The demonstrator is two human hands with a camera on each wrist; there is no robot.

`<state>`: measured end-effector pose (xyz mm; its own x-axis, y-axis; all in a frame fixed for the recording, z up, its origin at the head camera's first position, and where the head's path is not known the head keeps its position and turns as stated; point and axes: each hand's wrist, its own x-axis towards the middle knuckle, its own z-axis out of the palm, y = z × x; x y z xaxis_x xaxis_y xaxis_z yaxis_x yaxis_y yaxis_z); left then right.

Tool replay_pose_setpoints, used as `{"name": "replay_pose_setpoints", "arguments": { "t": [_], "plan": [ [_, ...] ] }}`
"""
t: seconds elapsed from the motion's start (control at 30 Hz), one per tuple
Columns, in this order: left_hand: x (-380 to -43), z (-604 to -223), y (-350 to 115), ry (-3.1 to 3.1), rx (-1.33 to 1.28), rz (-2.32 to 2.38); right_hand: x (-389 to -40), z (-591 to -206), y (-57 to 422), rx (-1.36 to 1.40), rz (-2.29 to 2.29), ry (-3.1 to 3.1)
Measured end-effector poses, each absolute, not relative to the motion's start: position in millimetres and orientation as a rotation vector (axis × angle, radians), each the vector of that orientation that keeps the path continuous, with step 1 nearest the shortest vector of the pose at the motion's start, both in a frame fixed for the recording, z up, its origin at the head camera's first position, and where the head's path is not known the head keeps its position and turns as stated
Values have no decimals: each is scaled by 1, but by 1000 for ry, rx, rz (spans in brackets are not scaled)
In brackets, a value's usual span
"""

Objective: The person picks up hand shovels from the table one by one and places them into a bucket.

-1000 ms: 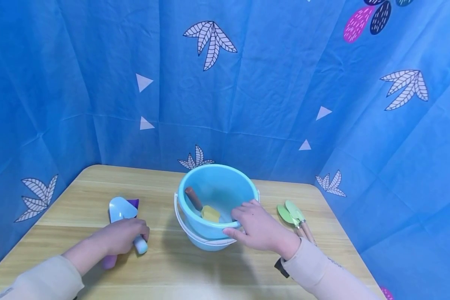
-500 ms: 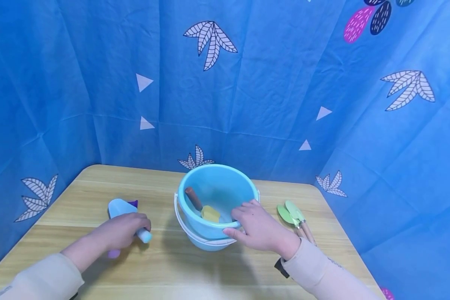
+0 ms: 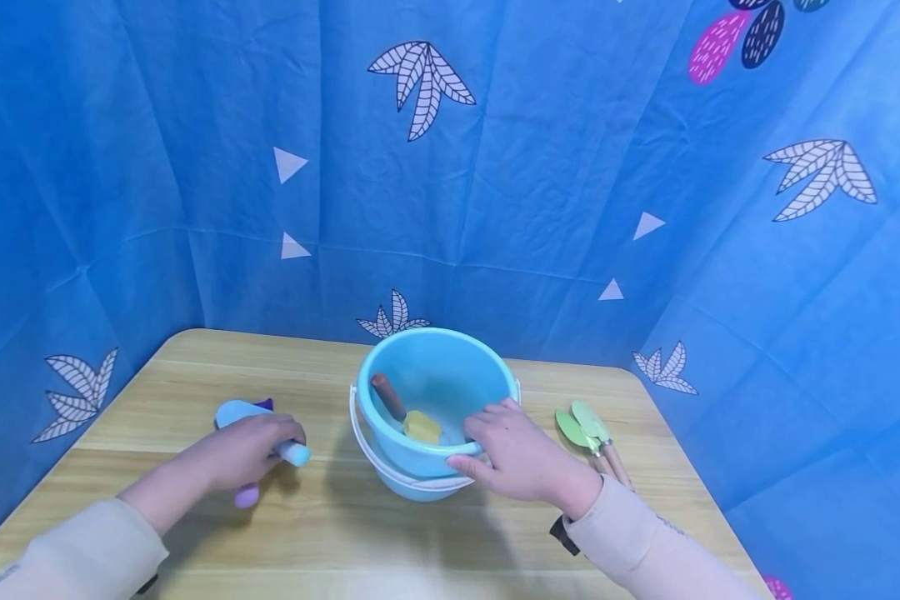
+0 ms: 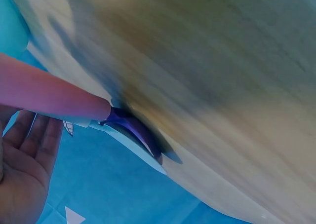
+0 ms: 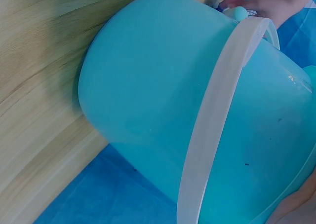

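Meanwhile, right hand (image 3: 521, 458) on bucket (image 3: 435, 375) rim; left hand (image 3: 236, 454) around trowels (image 3: 243, 412).

We see the head view evenly and brightly lit, with soft shadows on the table (image 3: 330, 533) beneath the bucket (image 3: 435, 392), and its edges bowed by a wide lens. Our left wrist view is heavily motion-blurred, the wood grain smeared. The right wrist view is sharper, showing mild sheen.
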<state>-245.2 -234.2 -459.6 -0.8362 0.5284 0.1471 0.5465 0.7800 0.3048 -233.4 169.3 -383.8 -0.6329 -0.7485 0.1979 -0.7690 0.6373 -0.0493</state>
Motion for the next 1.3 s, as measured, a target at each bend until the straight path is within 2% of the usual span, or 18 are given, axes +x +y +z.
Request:
{"name": "replay_pose_setpoints", "arguments": {
  "t": [1.3],
  "plan": [
    [-258,-423,-233,-2757,-612,-686,-231,-379,168,1256,198,-2705]
  ]
}}
